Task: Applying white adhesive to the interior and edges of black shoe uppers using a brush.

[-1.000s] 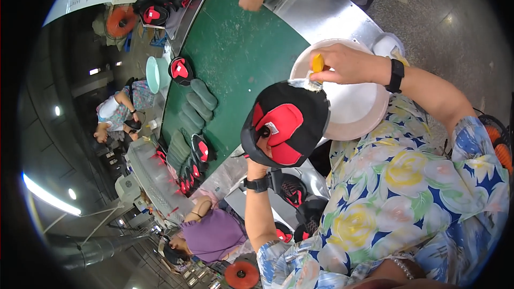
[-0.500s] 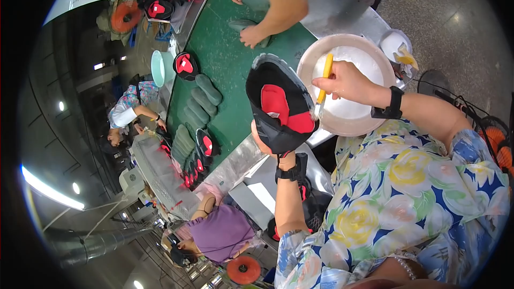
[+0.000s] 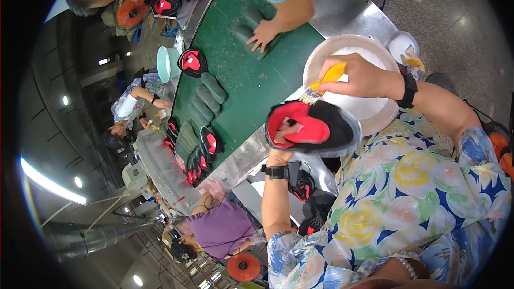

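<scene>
My left hand (image 3: 280,153) holds a black shoe upper (image 3: 334,120) with a red lining, some fingers showing inside its opening. The upper lies tilted, its pale-edged end toward my body. In my right hand (image 3: 367,79) is a brush with a yellow handle (image 3: 334,73). Its pale bristles are at the upper's far edge; whether they touch cannot be made out. Just beyond the upper, beneath my right hand, stands a wide pale basin (image 3: 311,60) containing white liquid.
On the green worktop (image 3: 251,104) lie several grey-green soles (image 3: 204,99) and black-and-red uppers (image 3: 191,63). Across it, a co-worker's hand (image 3: 262,36) rests on a sole. A small white bucket (image 3: 397,43) stands beside the basin; a turquoise basin (image 3: 164,65) is farther left.
The upper has been turned from upright to lying sideways, its opening showing. The brush has moved from its near right side to its far edge. The co-worker has leaned in farther.
</scene>
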The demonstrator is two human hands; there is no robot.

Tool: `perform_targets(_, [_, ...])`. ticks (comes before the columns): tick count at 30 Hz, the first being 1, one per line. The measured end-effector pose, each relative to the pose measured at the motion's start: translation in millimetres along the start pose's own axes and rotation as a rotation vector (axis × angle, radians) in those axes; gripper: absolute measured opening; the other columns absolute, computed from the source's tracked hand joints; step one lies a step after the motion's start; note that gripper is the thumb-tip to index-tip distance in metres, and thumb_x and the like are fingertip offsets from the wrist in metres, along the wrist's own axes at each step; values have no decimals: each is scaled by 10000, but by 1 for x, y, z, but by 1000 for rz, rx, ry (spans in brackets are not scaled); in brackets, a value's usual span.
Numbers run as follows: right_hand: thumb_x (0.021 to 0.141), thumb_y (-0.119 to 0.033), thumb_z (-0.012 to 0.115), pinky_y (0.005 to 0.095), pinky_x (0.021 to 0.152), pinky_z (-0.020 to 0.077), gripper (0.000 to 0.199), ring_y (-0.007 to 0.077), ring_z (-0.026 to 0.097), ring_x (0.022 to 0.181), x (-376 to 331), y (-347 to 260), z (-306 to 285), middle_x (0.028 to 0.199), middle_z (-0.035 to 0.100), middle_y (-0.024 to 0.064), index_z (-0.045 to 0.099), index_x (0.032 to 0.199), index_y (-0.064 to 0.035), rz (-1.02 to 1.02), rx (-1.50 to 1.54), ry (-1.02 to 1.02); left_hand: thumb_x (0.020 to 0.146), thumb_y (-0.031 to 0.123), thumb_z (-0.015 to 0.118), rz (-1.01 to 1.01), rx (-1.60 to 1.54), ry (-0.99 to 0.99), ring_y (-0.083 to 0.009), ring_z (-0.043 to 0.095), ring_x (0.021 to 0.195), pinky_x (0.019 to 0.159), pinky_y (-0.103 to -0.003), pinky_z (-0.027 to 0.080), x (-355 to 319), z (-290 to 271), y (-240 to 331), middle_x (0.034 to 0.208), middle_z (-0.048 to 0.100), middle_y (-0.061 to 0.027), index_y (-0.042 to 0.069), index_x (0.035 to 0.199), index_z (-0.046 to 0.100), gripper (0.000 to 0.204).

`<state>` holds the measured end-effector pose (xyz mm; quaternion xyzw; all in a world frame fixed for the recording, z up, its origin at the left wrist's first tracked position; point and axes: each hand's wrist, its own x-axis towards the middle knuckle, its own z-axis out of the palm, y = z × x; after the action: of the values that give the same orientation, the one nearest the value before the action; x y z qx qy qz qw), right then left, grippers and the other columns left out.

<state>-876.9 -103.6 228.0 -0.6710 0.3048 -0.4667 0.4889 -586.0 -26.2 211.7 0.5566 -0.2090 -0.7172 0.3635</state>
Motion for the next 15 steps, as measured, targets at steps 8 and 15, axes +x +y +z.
perform_targets(8, [854,-159,711,351,723,533,156,265,646,838,27,-15,41,890,646,73,615,897,-43,-635,-30,-358,720,-25,718,44,524,-111,-165,616,1023,897,-279,478,-8,46,4,1078,650,-36,58,1202,618,499])
perform_targets(15, [875,-214,681,384,645,496,217,319,605,738,33,8,25,783,574,121,576,866,-25,-321,-239,-311,761,-39,684,-133,43,-180,-172,607,1058,931,-292,473,-8,33,-10,1116,641,-44,55,1229,599,485])
